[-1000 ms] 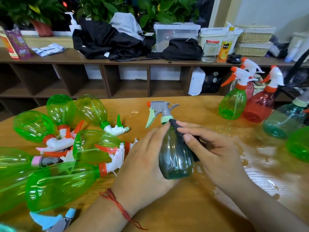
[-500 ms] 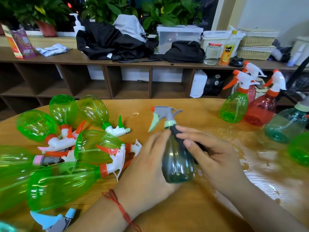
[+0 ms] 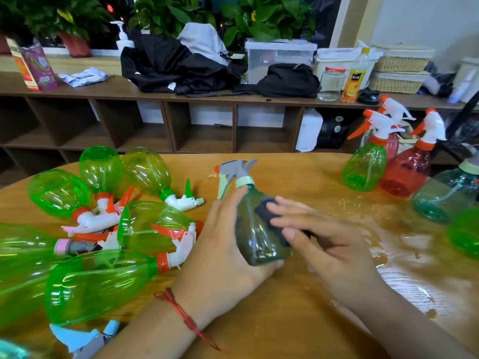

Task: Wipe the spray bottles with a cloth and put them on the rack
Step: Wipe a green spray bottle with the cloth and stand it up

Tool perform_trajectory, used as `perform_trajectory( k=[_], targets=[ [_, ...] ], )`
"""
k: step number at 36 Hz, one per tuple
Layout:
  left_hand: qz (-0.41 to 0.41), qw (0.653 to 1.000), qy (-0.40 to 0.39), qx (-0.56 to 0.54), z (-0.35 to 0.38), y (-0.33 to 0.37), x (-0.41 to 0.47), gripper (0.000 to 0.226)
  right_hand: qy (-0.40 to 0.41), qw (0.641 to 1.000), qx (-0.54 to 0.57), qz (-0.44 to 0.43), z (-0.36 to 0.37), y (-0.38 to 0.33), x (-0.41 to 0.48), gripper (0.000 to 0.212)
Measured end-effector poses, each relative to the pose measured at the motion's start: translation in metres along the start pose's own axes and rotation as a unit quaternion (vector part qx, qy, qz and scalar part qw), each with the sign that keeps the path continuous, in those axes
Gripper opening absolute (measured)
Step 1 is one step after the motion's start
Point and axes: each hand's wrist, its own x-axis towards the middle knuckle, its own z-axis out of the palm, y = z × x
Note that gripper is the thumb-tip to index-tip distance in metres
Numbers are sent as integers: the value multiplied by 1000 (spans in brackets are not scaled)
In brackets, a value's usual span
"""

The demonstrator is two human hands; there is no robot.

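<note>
The dark cloth [image 3: 268, 213] has slid from the neck down onto the belly of the teal spray bottle [image 3: 255, 242]. The right hand [image 3: 334, 244] pinches the cloth between fingers and thumb. The left hand [image 3: 225, 257] has its fingers wrapped round the tilted bottle.

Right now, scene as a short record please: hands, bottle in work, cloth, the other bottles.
left hand: grips dark green bottle by its body
right hand: holds dark cloth against that bottle's side
bottle head: grey trigger, pointing away; bottle tilted
lying at left: green bottles on their sides, piled
upright at right: green bottle, red bottle, teal bottle
table: wet patches on its right part
</note>
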Motion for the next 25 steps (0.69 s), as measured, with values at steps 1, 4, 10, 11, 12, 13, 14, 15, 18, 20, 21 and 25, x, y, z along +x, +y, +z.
perform_trajectory(
  k=[1,4,10,11,12,13,14,15,18,20,21,25],
  targets=[
    [20,1000,-19,12,2,3,-1,119,20,999,32,34,0,-1,2,19],
    [59,997,-52,13,7,9,-6,118,62,984,125,112,-3,-5,6,23],
    [38,996,-26,-70,2,12,-6,121,76,953,244,161,-5,-10,10,28],
    [37,996,-27,-75,2,12,-6,123,76,949,258,164,-5,-11,10,28],
    [34,996,-33,-76,3,11,-6,124,74,948,263,162,-5,-11,10,28],
    [33,996,-41,-71,3,10,-5,126,72,950,260,157,-5,-11,11,28],
    [34,997,-48,-59,3,10,-4,127,72,953,252,153,-6,-11,11,28],
    [36,997,-51,-42,3,9,-3,127,73,956,241,150,-7,-10,11,28],
    [39,998,-42,-14,4,8,-1,123,70,966,201,144,-8,-7,9,26],
    [31,998,-39,-29,5,8,-2,120,66,976,162,131,-5,-8,8,25],
    [29,998,-42,-34,6,7,-2,121,62,981,141,119,-2,-9,8,25],
    [23,999,-30,-35,9,7,-3,122,44,993,72,80,5,-10,6,24]
  ],
)
